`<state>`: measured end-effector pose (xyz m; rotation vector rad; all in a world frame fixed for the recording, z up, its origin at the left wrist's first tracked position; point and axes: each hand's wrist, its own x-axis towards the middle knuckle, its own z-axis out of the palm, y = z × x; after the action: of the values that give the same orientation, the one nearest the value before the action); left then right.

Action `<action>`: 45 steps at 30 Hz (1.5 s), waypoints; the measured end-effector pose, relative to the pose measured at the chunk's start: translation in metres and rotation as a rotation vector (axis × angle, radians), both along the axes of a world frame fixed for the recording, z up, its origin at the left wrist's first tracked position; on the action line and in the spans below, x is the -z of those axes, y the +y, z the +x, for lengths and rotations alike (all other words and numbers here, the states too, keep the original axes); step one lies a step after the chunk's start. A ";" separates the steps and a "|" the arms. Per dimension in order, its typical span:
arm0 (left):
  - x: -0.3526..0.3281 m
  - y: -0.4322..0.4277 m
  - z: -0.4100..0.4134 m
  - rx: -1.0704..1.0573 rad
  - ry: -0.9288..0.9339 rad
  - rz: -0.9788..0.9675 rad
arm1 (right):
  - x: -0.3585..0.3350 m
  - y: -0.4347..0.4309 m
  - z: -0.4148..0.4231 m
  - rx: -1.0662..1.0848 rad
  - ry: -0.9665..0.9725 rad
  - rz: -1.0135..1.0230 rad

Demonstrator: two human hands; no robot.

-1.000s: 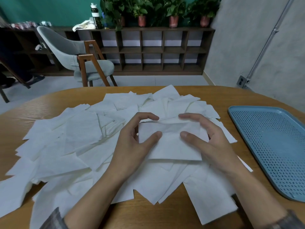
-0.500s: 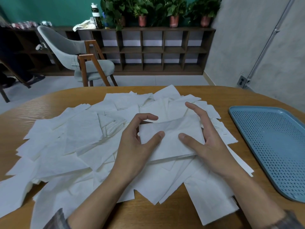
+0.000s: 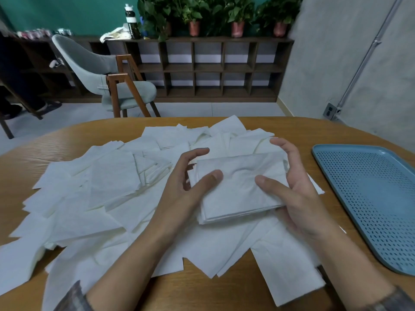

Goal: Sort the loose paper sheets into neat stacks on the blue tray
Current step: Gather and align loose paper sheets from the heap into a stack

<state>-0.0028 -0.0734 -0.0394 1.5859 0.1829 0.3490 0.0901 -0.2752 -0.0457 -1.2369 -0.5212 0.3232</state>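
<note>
- On the table (image 3: 298, 131), a big messy spread of loose sheets (image 3: 94, 198) covers most of the wood. They lie every which way, one over another.
- The tray (image 3: 370, 198) sits to the right of the sheets, near them but apart. No paper is on the part of it that shows.
- A small stack (image 3: 238, 187) is held just above the mess, in the middle, well away from the tray. Its edges are nearly even, but the top sheet is wrinkled.
- The right hand (image 3: 298, 194) grips the stack's right side, thumb on top and fingers curled round the far edge.
- The left hand (image 3: 186, 189) holds the left side, thumb pressed on top and fingers curled by the edge.
- I think the job has only just begun. One small stack is made, but it is not on the tray yet.
- Nearly all the sheets are left to gather, line up and put on the tray.
</note>
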 end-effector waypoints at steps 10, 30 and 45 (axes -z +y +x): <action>0.009 0.001 0.004 -0.164 -0.049 0.160 | -0.007 -0.004 -0.001 -0.208 0.098 -0.007; 0.025 -0.008 0.006 -0.089 -0.268 0.763 | 0.001 -0.005 0.007 0.223 -0.342 -0.411; 0.035 -0.014 0.002 0.282 -0.090 0.865 | 0.006 -0.005 0.009 0.198 -0.371 -0.414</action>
<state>-0.0003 -0.0877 -0.0741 2.4036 -0.3061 0.2895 0.0989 -0.2798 -0.0513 -1.7539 -0.6626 0.0277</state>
